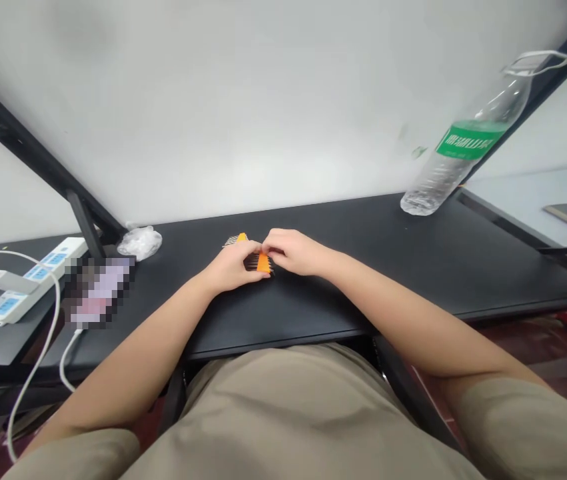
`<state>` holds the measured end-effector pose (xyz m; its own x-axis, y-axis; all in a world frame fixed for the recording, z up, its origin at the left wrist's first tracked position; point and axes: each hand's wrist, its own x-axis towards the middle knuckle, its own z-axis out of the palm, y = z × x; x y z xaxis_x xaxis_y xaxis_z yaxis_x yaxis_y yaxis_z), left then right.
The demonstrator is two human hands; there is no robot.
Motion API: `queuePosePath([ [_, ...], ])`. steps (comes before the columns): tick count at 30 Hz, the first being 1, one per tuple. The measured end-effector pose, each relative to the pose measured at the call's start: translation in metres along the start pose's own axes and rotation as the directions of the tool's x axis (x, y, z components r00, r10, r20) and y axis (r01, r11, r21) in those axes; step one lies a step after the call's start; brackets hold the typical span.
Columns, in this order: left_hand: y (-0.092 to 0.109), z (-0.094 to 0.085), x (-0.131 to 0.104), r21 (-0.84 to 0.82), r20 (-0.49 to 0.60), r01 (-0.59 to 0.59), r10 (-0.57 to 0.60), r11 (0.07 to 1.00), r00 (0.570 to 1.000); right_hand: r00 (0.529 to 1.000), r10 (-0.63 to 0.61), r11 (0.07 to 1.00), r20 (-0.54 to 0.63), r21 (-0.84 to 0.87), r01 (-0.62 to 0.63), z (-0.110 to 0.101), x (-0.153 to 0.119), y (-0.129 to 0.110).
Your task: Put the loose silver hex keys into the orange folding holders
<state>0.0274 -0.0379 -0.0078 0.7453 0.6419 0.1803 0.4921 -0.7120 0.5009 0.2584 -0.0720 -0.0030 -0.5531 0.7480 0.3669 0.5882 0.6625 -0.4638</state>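
In the middle of the black table, my left hand point(233, 267) curls round an orange strip point(263, 263) with thin dark pin-like pieces sticking out on both sides. Its thumb presses at the strip's near end and its fingers are at the far end. My right hand point(296, 252) is closed in a pinch at the strip's right side, near its upper end; the fingers hide whatever is between them. Just beyond my left hand lies a second orange piece point(242, 237) with thin pale pins at its left, partly covered by that hand.
On the left are a crumpled clear plastic bag point(140, 243), a blurred-out phone point(100, 293) with a white cable, and a white power strip point(43, 273). A clear bottle with a green label point(470, 140) leans at the back right. Dark metal frame bars slope at both sides.
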Motion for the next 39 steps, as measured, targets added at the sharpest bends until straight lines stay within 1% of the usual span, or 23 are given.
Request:
queuePosePath([
  [3,-0.001,0.0,0.0,0.016,-0.02,-0.025,0.026,1.0,0.999,0.993,0.105,0.972,-0.047,0.214,-0.093,0.009,0.003,0.002],
  [5,-0.002,0.0,0.0,0.001,-0.042,-0.021,0.021,1.0,0.999,0.982,0.189,0.908,-0.021,0.385,-0.167,0.013,0.004,0.007],
  [7,-0.003,0.001,-0.001,-0.033,-0.076,-0.011,0.009,0.999,0.997,0.97,0.237,0.801,0.044,0.557,-0.221,0.015,0.004,0.013],
  [10,-0.003,0.002,-0.004,-0.119,-0.124,-0.022,0.007,0.993,0.992,0.961,0.244,0.6,0.129,0.758,-0.254,0.015,0.003,0.022],
  [12,-0.001,0.002,-0.006,-0.156,-0.13,-0.057,0.037,0.986,0.991,0.953,0.239,0.471,0.188,0.836,-0.283,0.014,0.003,0.027],
  [14,0.002,0.003,-0.008,-0.114,-0.14,-0.111,0.095,0.987,0.986,0.935,0.229,0.374,0.27,0.862,-0.341,0.013,0.002,0.03],
  [15,0.004,0.003,-0.008,-0.075,-0.148,-0.141,0.129,0.987,0.981,0.923,0.218,0.346,0.315,0.86,-0.376,0.012,0.002,0.03],
  [17,0.008,0.002,-0.008,0.001,-0.165,-0.178,0.175,0.984,0.971,0.901,0.195,0.322,0.386,0.843,-0.431,0.011,0.001,0.027],
  [19,0.011,0.002,-0.008,0.052,-0.167,-0.157,0.163,0.986,0.972,0.889,0.176,0.323,0.423,0.828,-0.458,0.01,0.001,0.021],
  [21,0.013,0.002,-0.006,0.086,-0.141,-0.117,0.128,0.989,0.982,0.883,0.178,0.335,0.435,0.817,-0.47,0.012,0.002,0.013],
  [23,0.014,0.002,-0.005,0.113,-0.103,-0.087,0.099,0.99,0.99,0.887,0.212,0.386,0.411,0.799,-0.462,0.017,0.003,0.009],
  [24,0.014,0.001,-0.004,0.124,-0.091,-0.073,0.085,0.99,0.992,0.894,0.246,0.429,0.374,0.785,-0.447,0.019,0.004,0.008],
  [26,0.011,0.0,-0.003,0.147,-0.099,-0.03,0.045,0.989,0.994,0.907,0.331,0.541,0.261,0.735,-0.409,0.024,0.006,0.011],
  [28,0.002,-0.003,-0.004,0.173,-0.142,0.028,-0.003,0.984,0.99,0.902,0.406,0.639,0.145,0.661,-0.394,0.024,0.007,0.019],
  [30,-0.011,-0.008,-0.004,0.212,-0.184,0.094,-0.055,0.973,0.981,0.891,0.449,0.709,0.068,0.58,-0.402,0.018,0.006,0.031],
  [32,-0.026,-0.012,-0.005,0.246,-0.195,0.171,-0.124,0.954,0.973,0.892,0.452,0.794,-0.002,0.458,-0.401,0.007,0.002,0.044],
  [34,-0.041,-0.015,-0.006,0.247,-0.174,0.219,-0.179,0.944,0.968,0.913,0.399,0.9,-0.086,0.229,-0.371,-0.005,-0.002,0.056],
  [36,-0.05,-0.016,-0.007,0.245,-0.146,0.241,-0.21,0.939,0.967,0.944,0.322,0.946,-0.074,-0.003,-0.323,-0.014,-0.005,0.066],
  [37,-0.053,-0.016,-0.007,0.246,-0.131,0.245,-0.218,0.938,0.967,0.953,0.299,0.949,-0.038,-0.087,-0.301,-0.016,-0.007,0.069],
  [39,-0.056,-0.014,-0.006,0.251,-0.106,0.241,-0.221,0.938,0.969,0.957,0.288,0.937,0.021,-0.212,-0.277,-0.017,-0.009,0.073],
])
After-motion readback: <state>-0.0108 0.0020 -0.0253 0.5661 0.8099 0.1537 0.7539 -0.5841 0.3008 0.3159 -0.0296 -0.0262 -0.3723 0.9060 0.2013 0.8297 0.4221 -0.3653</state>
